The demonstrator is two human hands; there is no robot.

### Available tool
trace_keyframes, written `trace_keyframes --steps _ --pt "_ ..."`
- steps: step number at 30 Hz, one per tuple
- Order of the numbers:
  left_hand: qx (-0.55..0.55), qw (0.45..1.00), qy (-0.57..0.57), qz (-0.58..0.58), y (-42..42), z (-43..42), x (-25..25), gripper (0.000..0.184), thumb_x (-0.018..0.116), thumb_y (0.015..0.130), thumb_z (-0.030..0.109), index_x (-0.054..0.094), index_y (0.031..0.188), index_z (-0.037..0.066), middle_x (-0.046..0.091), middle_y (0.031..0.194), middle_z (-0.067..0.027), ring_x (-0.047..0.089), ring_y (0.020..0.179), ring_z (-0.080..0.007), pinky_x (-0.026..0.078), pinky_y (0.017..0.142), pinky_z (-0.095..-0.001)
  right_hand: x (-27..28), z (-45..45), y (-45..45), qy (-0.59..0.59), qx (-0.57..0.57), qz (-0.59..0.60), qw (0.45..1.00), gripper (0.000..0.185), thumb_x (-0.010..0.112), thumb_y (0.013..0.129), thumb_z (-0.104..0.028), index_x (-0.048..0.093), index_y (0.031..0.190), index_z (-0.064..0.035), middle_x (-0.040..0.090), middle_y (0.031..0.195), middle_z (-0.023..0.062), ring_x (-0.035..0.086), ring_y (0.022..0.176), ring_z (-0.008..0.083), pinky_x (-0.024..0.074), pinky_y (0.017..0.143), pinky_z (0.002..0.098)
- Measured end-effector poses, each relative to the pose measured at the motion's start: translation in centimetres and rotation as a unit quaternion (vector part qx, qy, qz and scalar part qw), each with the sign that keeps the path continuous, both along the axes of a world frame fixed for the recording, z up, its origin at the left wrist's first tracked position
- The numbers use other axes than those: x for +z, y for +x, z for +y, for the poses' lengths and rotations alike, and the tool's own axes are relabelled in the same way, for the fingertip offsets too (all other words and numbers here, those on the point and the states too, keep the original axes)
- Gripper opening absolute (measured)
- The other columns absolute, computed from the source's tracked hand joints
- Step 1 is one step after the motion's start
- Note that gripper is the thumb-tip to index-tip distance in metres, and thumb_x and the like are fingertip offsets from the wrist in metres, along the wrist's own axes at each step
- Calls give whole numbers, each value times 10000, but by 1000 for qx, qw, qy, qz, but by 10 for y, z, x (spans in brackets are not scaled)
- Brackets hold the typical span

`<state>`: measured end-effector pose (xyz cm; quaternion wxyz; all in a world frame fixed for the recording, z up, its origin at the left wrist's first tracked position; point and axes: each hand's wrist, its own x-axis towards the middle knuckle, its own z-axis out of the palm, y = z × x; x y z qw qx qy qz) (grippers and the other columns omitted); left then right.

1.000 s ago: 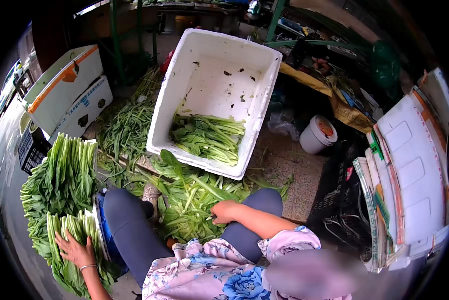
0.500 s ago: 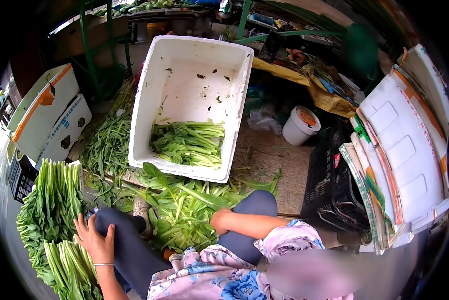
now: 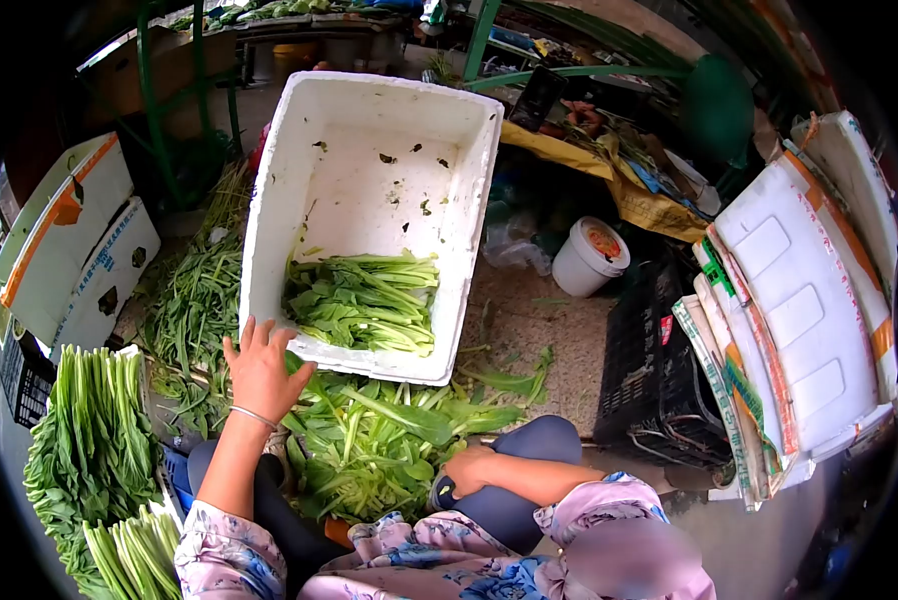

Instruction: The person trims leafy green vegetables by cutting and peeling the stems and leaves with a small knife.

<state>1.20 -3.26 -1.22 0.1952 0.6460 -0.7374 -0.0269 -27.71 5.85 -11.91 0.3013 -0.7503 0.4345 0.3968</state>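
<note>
Brown floor (image 3: 529, 330) is showing between heaps of greens and stacked containers. Beyond the knees, a white box (image 3: 379, 170) is sitting with its mouth facing the viewer, dark scraps clinging inside. Cut greens (image 3: 369, 300) are lying against its near wall, pale stalks mostly pointing right. The left hand (image 3: 266, 372) is hanging at the box's near left corner, fingers spread; whether they are touching the rim, I cannot tell. The right hand (image 3: 467, 470) is resting by the right knee (image 3: 534, 445), its fingertips hiding from view, so I cannot tell their state. Loose leaves (image 3: 369, 450) are covering the ground between the legs. Bunched greens (image 3: 94, 430) are lying at the left. Farther right, a white bucket (image 3: 581, 265) with an orange patch on top is standing near a black crate (image 3: 654, 370).
</note>
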Motion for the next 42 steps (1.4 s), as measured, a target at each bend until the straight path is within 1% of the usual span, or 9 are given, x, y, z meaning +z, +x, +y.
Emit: trace_keyframes --steps 3,5,9,20,22,25,31,39,42 --pt "13 1000 -21 18 5 -39 -19 447 714 677 328 584 1051 120 517 1172 -104 386 1210 -343 235 974 -623 11 -3 3 13 -26 -9 1000 416 687 693 -334 655 980 -34 642 993 139 609 941 303 484 775 408" --pt "46 979 196 -1 7 -53 -27 443 706 678 345 591 1042 120 544 1134 -84 410 1185 -336 238 961 -634 3 -5 1 35 -13 -8 999 410 696 684 -334 661 963 -36 647 966 147 614 927 307 483 772 416" --pt "21 990 122 67 -1 -69 -48 451 705 671 357 596 1032 110 558 1109 -101 437 1152 -313 238 953 -642 -2 -14 4 34 -32 -34 998 391 719 661 -305 664 900 0 657 905 146 623 881 327 495 734 424" --pt "-68 964 254 33 -27 -68 -52 556 700 665 418 574 1114 117 554 1132 -143 431 1170 -311 201 975 -651 -48 -22 17 18 23 7 1000 386 669 716 -302 641 980 -22 650 944 141 617 904 312 486 718 455" --pt "-80 966 247 21 -25 -65 -59 569 698 664 429 570 1127 123 555 1136 -145 437 1167 -308 188 981 -650 -70 -14 15 2 87 112 990 413 644 738 -351 641 1006 -37 648 966 133 611 922 311 479 724 474" --pt "-94 960 264 17 -21 -62 -54 577 699 664 432 567 1135 127 548 1157 -149 442 1167 -303 190 982 -647 -38 -17 18 38 107 70 991 351 576 770 -356 678 932 -62 652 931 106 622 841 294 481 671 487" --pt "-131 952 274 -37 -1 -51 -56 584 681 696 412 521 1170 110 562 1126 -142 511 1088 -299 274 960 -605 4 -33 19 66 -33 52 996 397 655 721 -351 659 1001 -70 631 1049 120 597 967 310 477 795 393" --pt "-180 935 302 -55 17 -47 -66 602 673 721 409 488 1185 73 569 1101 -164 542 1041 -324 385 924 -473 35 -81 18 -186 -310 -274 891 270 593 826 -252 607 989 -37 623 901 201 605 837 336 464 734 392" --pt "-180 934 303 -61 18 -46 -63 592 675 720 403 492 1173 70 572 1093 -166 550 1025 -325 404 902 -456 68 -136 37 -251 -325 -238 880 275 586 827 -254 604 989 -32 620 848 210 604 795 347 465 698 397"
